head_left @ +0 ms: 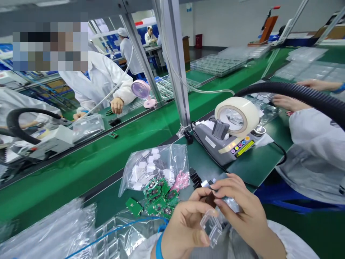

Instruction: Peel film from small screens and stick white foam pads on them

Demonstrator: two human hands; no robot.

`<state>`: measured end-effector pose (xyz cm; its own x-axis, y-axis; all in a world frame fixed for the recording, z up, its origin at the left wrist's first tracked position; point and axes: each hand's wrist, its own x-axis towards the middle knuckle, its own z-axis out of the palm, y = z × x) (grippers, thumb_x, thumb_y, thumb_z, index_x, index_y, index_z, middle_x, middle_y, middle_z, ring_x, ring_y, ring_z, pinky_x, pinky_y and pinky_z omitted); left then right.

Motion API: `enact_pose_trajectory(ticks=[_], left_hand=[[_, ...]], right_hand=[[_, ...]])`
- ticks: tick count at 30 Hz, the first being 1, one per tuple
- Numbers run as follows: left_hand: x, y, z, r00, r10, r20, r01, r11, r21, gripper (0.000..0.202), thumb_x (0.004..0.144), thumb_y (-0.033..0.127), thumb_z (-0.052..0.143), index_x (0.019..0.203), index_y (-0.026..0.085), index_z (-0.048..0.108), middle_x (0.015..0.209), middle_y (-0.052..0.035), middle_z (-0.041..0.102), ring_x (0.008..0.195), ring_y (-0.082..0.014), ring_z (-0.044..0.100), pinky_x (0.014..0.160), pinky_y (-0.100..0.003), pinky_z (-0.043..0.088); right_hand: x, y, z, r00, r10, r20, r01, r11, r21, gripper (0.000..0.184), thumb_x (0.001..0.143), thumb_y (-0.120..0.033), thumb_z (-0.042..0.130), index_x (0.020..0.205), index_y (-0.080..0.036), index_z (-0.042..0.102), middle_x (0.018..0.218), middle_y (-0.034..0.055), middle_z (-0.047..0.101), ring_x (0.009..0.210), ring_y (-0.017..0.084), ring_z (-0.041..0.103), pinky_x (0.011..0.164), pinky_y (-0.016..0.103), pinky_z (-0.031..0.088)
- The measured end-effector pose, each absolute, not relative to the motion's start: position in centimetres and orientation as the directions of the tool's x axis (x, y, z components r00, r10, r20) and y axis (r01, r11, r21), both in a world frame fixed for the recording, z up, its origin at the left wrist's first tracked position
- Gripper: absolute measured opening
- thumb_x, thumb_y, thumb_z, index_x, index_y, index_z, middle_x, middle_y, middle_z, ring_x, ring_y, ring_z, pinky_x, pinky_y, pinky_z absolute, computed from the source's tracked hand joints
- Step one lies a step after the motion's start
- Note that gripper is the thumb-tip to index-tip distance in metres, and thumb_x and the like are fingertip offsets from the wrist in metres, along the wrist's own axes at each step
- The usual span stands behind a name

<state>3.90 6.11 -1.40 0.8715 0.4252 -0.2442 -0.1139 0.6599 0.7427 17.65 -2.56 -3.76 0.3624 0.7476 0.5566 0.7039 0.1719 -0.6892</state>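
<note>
holding clear case (211,226), bag (155,167) of parts

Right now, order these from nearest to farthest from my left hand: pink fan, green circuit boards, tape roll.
1. green circuit boards, just beside the left hand
2. tape roll, ahead, rightward
3. pink fan, far across the belt

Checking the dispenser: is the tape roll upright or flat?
Upright: tape roll stands on edge on the dispenser, core hole facing the camera.
</note>
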Motion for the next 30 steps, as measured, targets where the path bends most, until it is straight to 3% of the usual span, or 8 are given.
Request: enact_pose_trajectory(ticks=[4,9,15,21,30], left_hand=[[4.1,6.2,-1.3,0.906,0.373,-0.202,-0.1,0.65,0.753,0.035,0.048,0.035,0.084,0.08,0.023,0.075,0.114,-0.007,0.046,0.107,-0.0232,0.049,0.091,-0.032,0.038],[4.4,6.5,-1.3,0.928,0.37,-0.043,-0.169,0.52,0.837,0.033,0.054,0.035,0.081,0.085,0.025,0.075,0.112,-0.0073,0.046,0.112,-0.0252,0.046,0.103,-0.039,0.028],[4.2,6.7,-1.4,0.934,0.351,0.07,-0.225,0.425,0.877,0.033,0.058,0.032,0.079,0.09,0.027,0.074,0.11,-0.007,0.046,0.114,-0.0264,0.046,0.105,-0.041,0.027],[4.0,6.7,-1.9,0.94,0.337,0.046,-0.197,0.428,0.882,0.035,0.06,0.031,0.078,0.093,0.029,0.073,0.111,-0.0059,0.046,0.113,-0.0249,0.047,0.105,-0.041,0.028],[3.9,6.6,-2.7,0.943,0.322,-0.081,-0.1,0.51,0.854,0.034,0.054,0.033,0.081,0.087,0.024,0.075,0.115,-0.0068,0.042,0.109,-0.0234,0.047,0.102,-0.037,0.031]], right_hand=[[17.8,-2.6,-3.2,0.382,0.745,0.548,0.699,0.155,-0.698,0.011,0.083,-0.011,0.052,0.08,-0.022,0.052,0.084,-0.0008,0.065,0.081,0.014,0.063,0.096,0.04,0.033],[18.0,-3.0,-2.9,0.333,0.784,0.524,0.724,0.144,-0.675,0.012,0.085,-0.011,0.05,0.082,-0.022,0.052,0.087,-0.0007,0.065,0.084,0.015,0.061,0.098,0.041,0.029],[18.2,-3.2,-2.8,0.28,0.824,0.493,0.737,0.145,-0.66,0.014,0.087,-0.01,0.045,0.085,-0.023,0.05,0.089,0.0003,0.061,0.086,0.016,0.058,0.098,0.043,0.027],[18.3,-3.0,-3.4,0.235,0.832,0.503,0.77,0.156,-0.619,0.014,0.087,-0.009,0.043,0.083,-0.022,0.047,0.079,0.0006,0.047,0.076,0.016,0.047,0.092,0.045,0.031],[17.8,-3.0,-3.8,0.235,0.853,0.467,0.82,0.085,-0.567,0.014,0.088,-0.011,0.038,0.082,-0.022,0.042,0.081,0.0015,0.047,0.082,0.019,0.043,0.092,0.05,0.025]])
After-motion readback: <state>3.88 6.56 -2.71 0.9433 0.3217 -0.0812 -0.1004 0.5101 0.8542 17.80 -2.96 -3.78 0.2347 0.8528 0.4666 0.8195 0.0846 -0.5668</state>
